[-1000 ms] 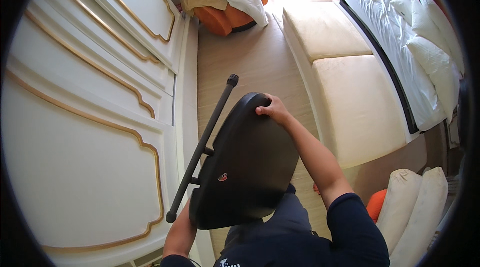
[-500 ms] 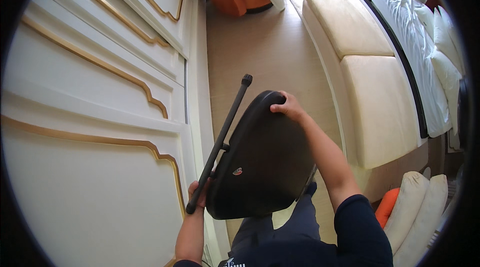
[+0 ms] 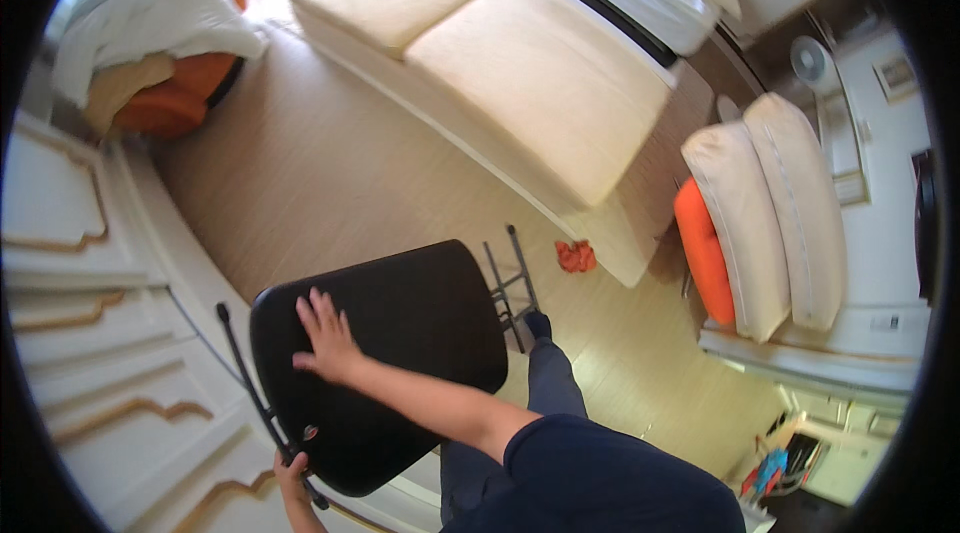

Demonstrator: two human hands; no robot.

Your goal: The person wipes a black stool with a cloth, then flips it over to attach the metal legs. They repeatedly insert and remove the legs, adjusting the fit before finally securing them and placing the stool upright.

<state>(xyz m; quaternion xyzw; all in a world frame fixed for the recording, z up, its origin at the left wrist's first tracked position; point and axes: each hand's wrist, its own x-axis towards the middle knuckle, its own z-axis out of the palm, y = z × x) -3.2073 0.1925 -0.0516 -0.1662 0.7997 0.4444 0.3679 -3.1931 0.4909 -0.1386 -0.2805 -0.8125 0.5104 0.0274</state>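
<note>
A small black folding table point(image 3: 410, 293) is held in front of my legs, its rounded flat panel turned up toward me. My left hand point(image 3: 290, 473) is closed around the dark bar point(image 3: 252, 383) with capped ends along the table's left side. My right hand point(image 3: 332, 341) lies on the panel near its left end, palm down with fingers spread. Past the right edge of the panel, thin dark legs point(image 3: 515, 278) stick out close to my foot.
White wardrobe doors point(image 3: 90, 333) with gold trim run along the left. A cream-cushioned bench point(image 3: 530, 63) stands ahead at the bed's foot. An orange cloth point(image 3: 575, 256) lies on the floor. Cream cushions point(image 3: 795, 213) lean by an orange one at right; a sheet-draped orange chair point(image 3: 165, 98) stands far left.
The view has swung to the right. My right hand has let go of the panel's far edge and now rests flat on it. The table has turned, and its legs show at the right.
</note>
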